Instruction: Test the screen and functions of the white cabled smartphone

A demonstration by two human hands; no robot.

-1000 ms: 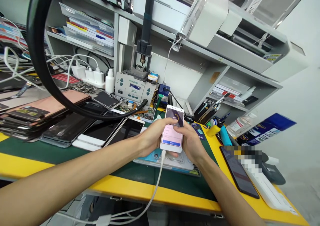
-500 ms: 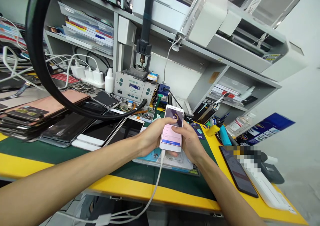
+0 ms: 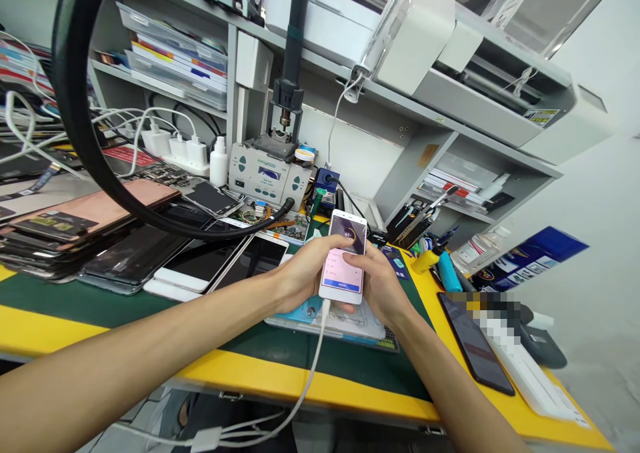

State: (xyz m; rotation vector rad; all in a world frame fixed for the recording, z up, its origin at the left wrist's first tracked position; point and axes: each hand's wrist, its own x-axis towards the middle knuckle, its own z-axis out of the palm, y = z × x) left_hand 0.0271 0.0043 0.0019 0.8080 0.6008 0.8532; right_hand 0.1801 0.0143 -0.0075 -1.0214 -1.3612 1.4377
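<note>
A white phone (image 3: 341, 273) is held upright between both hands, its lit screen facing me with a ring gauge at the top and a blue bar at the bottom. My left hand (image 3: 307, 273) is wrapped round its left side, thumb over the upper screen. From the right, my right hand (image 3: 383, 281) grips the other side, its thumb on the middle of the screen. A white cable (image 3: 320, 346) is plugged into the phone's lower end and hangs over the table edge. Beneath the hands lies a clear plastic tray (image 3: 367, 319) with a blue item.
Several phones and panels (image 3: 195, 263) lie stacked to the left. A black hose (image 3: 80, 133) loops in front of a grey control unit (image 3: 267, 176). Yellow and teal bottles (image 3: 450, 273) stand at the right, near a dark tablet (image 3: 475, 343) on the yellow table edge (image 3: 300, 376).
The number in the screen's gauge has gone from 60 to 65, and the lines of text below it look different. Both hands and the phone have stayed in place.
</note>
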